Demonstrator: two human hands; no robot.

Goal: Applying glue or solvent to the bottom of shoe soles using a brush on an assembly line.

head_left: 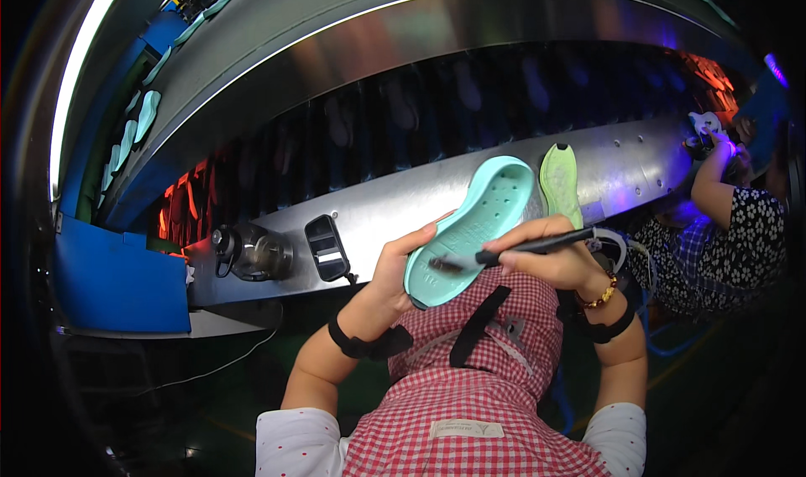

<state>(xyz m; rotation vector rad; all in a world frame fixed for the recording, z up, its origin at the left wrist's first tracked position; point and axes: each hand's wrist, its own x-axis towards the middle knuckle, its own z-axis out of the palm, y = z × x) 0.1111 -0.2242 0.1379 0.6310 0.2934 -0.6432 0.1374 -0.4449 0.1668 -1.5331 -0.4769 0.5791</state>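
A mint-green shoe sole (485, 212) is tilted up in front of me, its hollow inner side with small round holes toward me. My left hand (395, 271) grips it along its left edge near the lower end. In my right hand (550, 263) is a brush (537, 244) with a black handle, held like a pen. Its bristles touch the inside of the sole near the lower end and look slightly blurred. A lime-green sole (560, 183) lies on the metal ledge just beyond my right hand.
On the metal ledge (369, 193) stand a dark clear bottle (260, 254) and a black tray (327, 248). Behind runs a conveyor (277, 44) with several mint soles (147, 116) at far left. A co-worker (714, 233) works at right. A thin cable (201, 374) hangs lower left.
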